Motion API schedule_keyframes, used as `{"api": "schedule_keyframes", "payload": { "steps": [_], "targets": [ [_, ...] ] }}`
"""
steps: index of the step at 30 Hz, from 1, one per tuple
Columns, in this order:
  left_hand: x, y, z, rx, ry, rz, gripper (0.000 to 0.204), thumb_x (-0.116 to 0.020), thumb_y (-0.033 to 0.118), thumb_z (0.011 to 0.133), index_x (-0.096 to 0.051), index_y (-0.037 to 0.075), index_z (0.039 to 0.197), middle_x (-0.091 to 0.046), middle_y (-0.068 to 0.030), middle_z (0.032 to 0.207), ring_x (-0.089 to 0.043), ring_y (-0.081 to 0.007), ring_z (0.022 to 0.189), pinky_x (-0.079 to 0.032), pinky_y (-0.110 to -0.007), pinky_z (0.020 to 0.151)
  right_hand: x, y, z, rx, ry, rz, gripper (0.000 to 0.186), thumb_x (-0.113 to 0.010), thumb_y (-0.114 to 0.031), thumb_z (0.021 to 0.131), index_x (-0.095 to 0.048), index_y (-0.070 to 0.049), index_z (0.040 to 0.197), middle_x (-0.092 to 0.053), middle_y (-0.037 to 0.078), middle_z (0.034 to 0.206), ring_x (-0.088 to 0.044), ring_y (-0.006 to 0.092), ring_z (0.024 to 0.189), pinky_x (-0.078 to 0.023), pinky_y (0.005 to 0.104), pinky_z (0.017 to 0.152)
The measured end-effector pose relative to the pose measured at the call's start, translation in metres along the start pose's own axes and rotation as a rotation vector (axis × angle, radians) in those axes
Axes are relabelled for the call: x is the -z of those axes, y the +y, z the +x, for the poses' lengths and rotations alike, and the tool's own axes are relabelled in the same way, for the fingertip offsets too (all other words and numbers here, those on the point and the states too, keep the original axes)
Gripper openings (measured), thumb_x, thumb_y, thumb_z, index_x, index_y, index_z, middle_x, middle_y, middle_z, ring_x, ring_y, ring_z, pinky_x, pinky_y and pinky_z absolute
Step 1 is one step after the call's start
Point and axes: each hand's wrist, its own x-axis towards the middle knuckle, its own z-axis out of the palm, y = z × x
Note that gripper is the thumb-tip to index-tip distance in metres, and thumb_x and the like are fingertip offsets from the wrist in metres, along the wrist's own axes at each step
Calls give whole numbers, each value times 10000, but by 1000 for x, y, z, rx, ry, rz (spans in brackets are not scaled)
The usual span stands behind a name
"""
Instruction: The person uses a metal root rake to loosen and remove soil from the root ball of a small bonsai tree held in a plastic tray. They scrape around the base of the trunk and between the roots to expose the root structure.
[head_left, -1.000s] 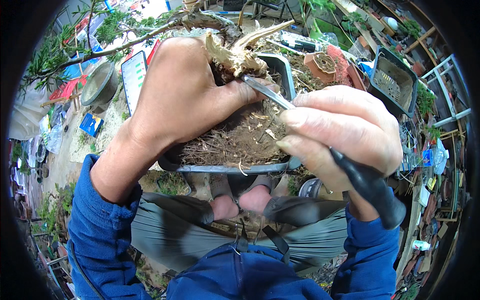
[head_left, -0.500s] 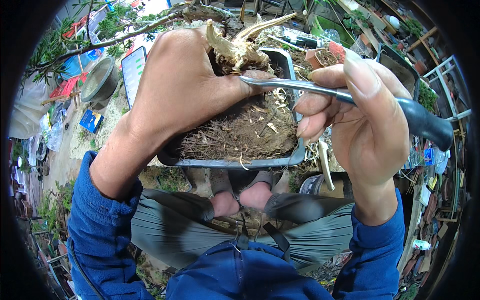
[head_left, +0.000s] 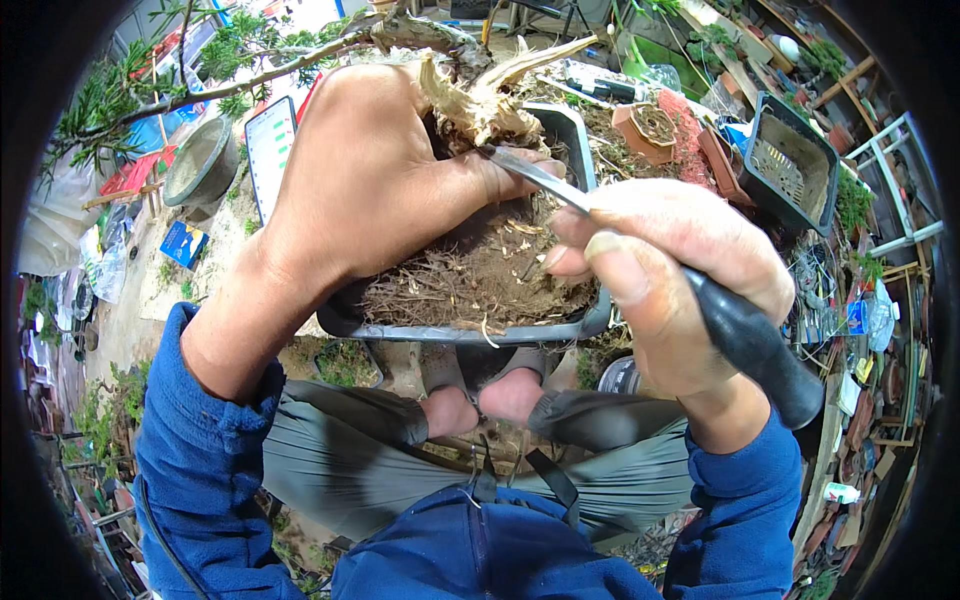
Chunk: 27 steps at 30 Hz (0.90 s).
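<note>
My left hand (head_left: pixel 360 190) grips the trunk base of a small juniper, its thumb lying under pale, splintered deadwood (head_left: pixel 490 105). My right hand (head_left: pixel 670 280) is closed round the black handle of a carving tool (head_left: pixel 750 345). The tool's narrow steel tip rests at the underside of the deadwood, right by my left thumb. Below both hands is a dark plastic pot (head_left: pixel 450 332) holding brown soil and fine roots (head_left: pixel 440 290). The leafy branch (head_left: pixel 260 70) stretches from the trunk to the upper left. My left fingertips are mostly hidden behind the trunk.
A grey bowl (head_left: pixel 200 160), a phone (head_left: pixel 268 155) and a blue packet (head_left: pixel 184 243) lie to the left. To the right are a terracotta pot (head_left: pixel 645 135), an empty black tray (head_left: pixel 790 165) and a metal frame (head_left: pixel 895 240). My feet (head_left: pixel 505 395) show below the pot.
My right hand turned the tool toward horizontal half a second ago and has now brought it back to a slant, handle low at the right. My left hand has barely moved.
</note>
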Motion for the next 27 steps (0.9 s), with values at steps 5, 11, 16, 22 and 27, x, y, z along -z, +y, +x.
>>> {"api": "schedule_keyframes", "payload": {
  "steps": [5, 11, 16, 22, 27],
  "targets": [
    [-2, 3, 0, 7, 62, -114, 326, -916, 244, 794, -813, 23, 1011, -799, -105, 881, -733, -157, 758, -576, -326, 721, 7, 19, -4, 467, -186, -253, 325, -852, -88, 802, -749, -32, 1105, -769, 199, 1011, -759, 332, 805, -620, 406, 693],
    [1, 4, 0, 101, 6, -123, 382, -926, 234, 786, -799, 2, 1061, -808, -102, 909, -739, -150, 780, -581, -316, 747, 10, 27, -4, 638, -209, -471, 385, -905, -228, 772, -756, -79, 1094, -766, 189, 1098, -767, 344, 905, -625, 388, 725],
    [-3, 13, -4, 223, 50, -101, 388, -933, 294, 781, -809, 25, 1032, -810, -100, 878, -757, -154, 773, -581, -318, 729, 8, 5, -5, 363, -122, -320, 288, -854, -168, 852, -765, -38, 1093, -784, 198, 1033, -778, 364, 906, -628, 425, 786],
    [-10, 22, -6, 227, 95, -44, 338, -907, 280, 817, -818, 41, 1039, -801, -98, 825, -736, -140, 702, -572, -303, 678, -13, -27, -18, 11, 145, -63, 211, -764, -26, 898, -700, 51, 1083, -764, 218, 974, -766, 274, 821, -627, 384, 759],
    [-8, 21, -6, 299, 43, 1, 341, -898, 267, 840, -814, 30, 1070, -807, -95, 855, -712, -90, 733, -575, -299, 696, -18, -9, -19, 343, 29, -279, 303, -835, -56, 830, -732, -4, 1110, -737, 195, 975, -737, 288, 766, -603, 374, 666]
  ]
}}
